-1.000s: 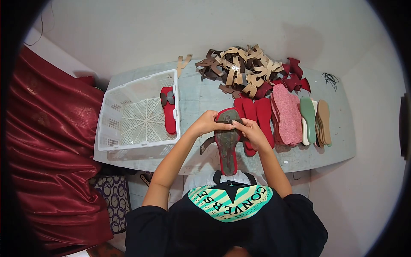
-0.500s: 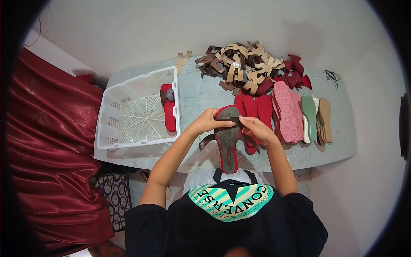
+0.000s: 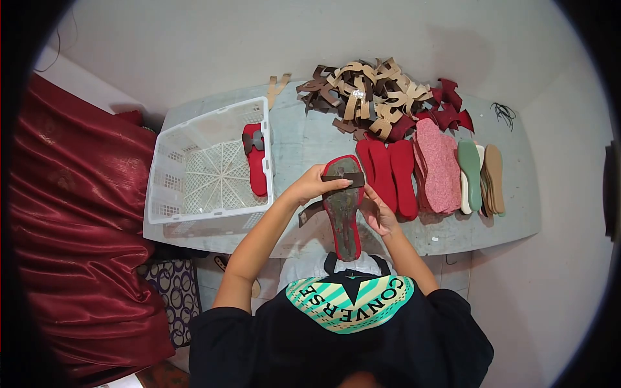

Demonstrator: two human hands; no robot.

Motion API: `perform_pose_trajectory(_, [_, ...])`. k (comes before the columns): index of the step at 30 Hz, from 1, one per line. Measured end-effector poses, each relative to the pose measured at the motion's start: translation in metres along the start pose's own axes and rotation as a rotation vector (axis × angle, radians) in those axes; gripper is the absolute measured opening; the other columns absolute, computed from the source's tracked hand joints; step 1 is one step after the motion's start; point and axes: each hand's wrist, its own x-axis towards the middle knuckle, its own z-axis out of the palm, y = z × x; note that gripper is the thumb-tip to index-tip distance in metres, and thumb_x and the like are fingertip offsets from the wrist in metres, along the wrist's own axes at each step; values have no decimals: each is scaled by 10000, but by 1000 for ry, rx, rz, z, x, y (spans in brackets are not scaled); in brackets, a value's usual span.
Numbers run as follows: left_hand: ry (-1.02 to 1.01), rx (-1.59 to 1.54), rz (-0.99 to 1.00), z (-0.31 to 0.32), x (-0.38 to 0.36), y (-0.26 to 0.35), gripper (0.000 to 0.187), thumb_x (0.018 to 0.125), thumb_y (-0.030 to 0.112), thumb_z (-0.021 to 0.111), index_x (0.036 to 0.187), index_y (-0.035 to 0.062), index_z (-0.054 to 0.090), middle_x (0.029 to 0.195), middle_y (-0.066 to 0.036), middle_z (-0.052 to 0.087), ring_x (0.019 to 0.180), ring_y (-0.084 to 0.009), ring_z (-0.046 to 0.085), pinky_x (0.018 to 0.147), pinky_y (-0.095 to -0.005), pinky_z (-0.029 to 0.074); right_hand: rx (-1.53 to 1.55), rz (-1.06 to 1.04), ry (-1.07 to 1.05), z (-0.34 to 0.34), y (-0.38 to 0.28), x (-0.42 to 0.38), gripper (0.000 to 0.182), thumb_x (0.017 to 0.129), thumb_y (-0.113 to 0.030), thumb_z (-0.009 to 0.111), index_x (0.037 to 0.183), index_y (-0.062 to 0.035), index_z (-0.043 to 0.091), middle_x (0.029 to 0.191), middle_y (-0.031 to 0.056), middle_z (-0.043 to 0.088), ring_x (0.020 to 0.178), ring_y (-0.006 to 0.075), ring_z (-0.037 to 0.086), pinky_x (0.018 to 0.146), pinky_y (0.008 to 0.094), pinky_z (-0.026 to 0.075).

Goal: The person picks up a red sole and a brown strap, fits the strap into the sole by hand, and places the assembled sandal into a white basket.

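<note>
In front of my chest is a red-edged sandal sole (image 3: 342, 223), its grey-brown underside facing up. A dark brown strap end (image 3: 345, 180) lies folded across the wide part of it. My left hand (image 3: 313, 185) grips the sole's left edge, the thumb pressing on that strap end. Another brown strap end (image 3: 311, 213) sticks out at the left, below this hand. My right hand (image 3: 380, 213) is closed at the sole's right edge, fingertips beside the strap; what lies under its fingers is partly hidden.
A white plastic basket (image 3: 152, 194) on the table (image 3: 297, 142) at left holds a red sandal (image 3: 257, 169). Brown and beige straps (image 3: 362, 97) are heaped at the back. Red soles (image 3: 403, 178), pink soles (image 3: 440, 168), and green (image 3: 470, 171) and tan soles (image 3: 493, 178) lie at right.
My right hand has moved down and slightly left along the sole's edge. The right strap end that stuck out there is no longer visible. My left thumb still presses the folded strap.
</note>
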Motion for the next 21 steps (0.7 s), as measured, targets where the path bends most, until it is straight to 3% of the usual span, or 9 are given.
perform_pose_trajectory(3, [13,0,-19,0,2,-3,338,712,203,667,974,20,556,886,-32,594,793,-90,538,730,-245,427,88,-48,14,-2,5,-1,631,667,-184,692,1197,-31,385,1201,100,420,1134,205,383,1002,321,233])
perform_pose_trajectory(5, [26,0,-3,0,2,-4,340,710,215,669,969,25,559,879,-31,595,788,-89,539,724,-243,428,66,11,146,-14,5,-1,591,693,-205,676,1181,-20,400,1167,96,453,1099,193,420,977,305,280])
perform_pose_trajectory(8, [56,0,-18,1,1,-4,340,707,224,671,964,29,563,874,-30,596,783,-89,540,717,-242,430,21,58,33,-8,4,2,535,719,-204,655,1158,-7,419,1109,90,502,1045,175,472,904,264,367])
perform_pose_trajectory(11, [82,8,-35,-1,1,-6,335,706,232,671,954,33,567,866,-28,596,775,-88,540,709,-241,431,-44,116,73,-2,0,4,466,722,-186,650,1108,-8,457,1030,63,544,951,136,520,828,218,415])
perform_pose_trajectory(15, [93,33,-59,-5,1,-7,330,704,234,673,945,35,569,859,-26,597,770,-88,541,703,-241,433,-111,112,103,-12,-1,4,343,739,-141,633,1029,-16,500,955,42,562,861,102,538,795,198,423])
perform_pose_trajectory(17, [93,84,-59,-5,0,-3,330,703,236,675,944,37,570,857,-25,597,765,-86,539,696,-241,433,-375,115,178,11,-11,7,224,740,-91,625,932,-36,525,892,24,564,805,79,533,772,205,430])
perform_pose_trajectory(21, [72,80,-46,-6,3,-3,327,707,235,672,948,39,571,856,-23,597,759,-85,537,691,-242,433,-478,184,221,33,-23,9,183,724,-66,631,872,-50,523,866,20,566,801,83,536,736,223,443])
